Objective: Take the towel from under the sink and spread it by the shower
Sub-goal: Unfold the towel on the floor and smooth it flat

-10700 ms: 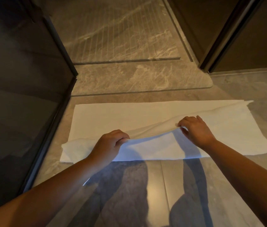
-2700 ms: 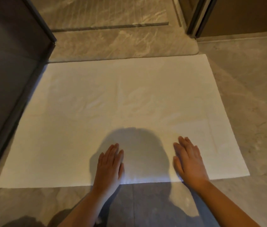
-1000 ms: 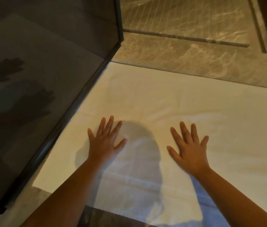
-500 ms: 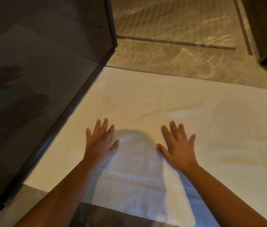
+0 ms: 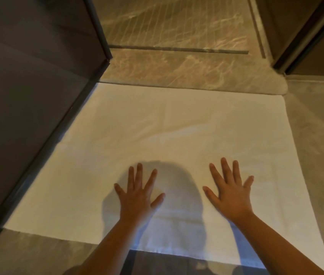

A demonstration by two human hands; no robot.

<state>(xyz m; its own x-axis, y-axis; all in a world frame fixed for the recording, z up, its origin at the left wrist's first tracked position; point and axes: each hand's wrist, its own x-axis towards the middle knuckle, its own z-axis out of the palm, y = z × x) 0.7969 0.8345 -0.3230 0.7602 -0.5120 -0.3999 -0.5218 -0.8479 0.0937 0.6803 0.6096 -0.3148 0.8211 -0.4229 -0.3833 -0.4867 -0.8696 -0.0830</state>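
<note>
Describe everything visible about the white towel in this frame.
The white towel looks like soft cloth and lies fully unfolded, flat on the grey floor in front of the shower threshold. Its far edge runs along the marble sill, its left edge along the dark glass panel's base. Faint creases cross the middle. The left hand and right hand rest palm-down with fingers spread near its front edge; a head shadow falls between them.

Warm, dim light falls from behind the person, throwing a rounded head shadow on the towel [image 5: 177, 126] between the two flat hands. The shower floor [image 5: 177, 26] beyond the fingertips is smeared with blur, and straight lines bow at the edges.
</note>
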